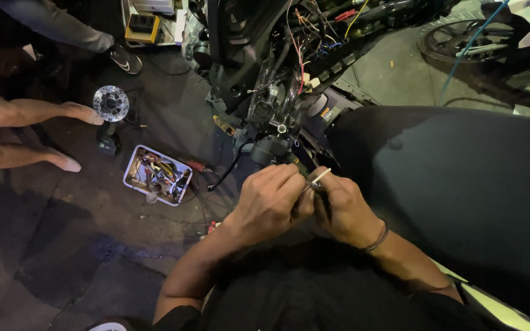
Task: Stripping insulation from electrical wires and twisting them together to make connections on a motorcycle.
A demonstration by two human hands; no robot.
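Observation:
My left hand (270, 202) and my right hand (345, 208) meet close together just below the stripped front of a motorcycle (277, 79). Both pinch a thin white wire end (320, 177) that pokes up between the fingers, with a dark cable beside it. A dark band circles my right wrist. Above the hands hang bundles of red, yellow and black wires (302, 43) and a clear plastic part (271, 101). What the fingers hide of the wire I cannot see.
A large black motorcycle seat (461, 184) fills the right side. On the dark concrete floor at left lie a white tray of tools (156, 175) and a brake disc (111, 103). Another person's bare legs and feet (44, 132) are at far left. A wheel (467, 40) stands top right.

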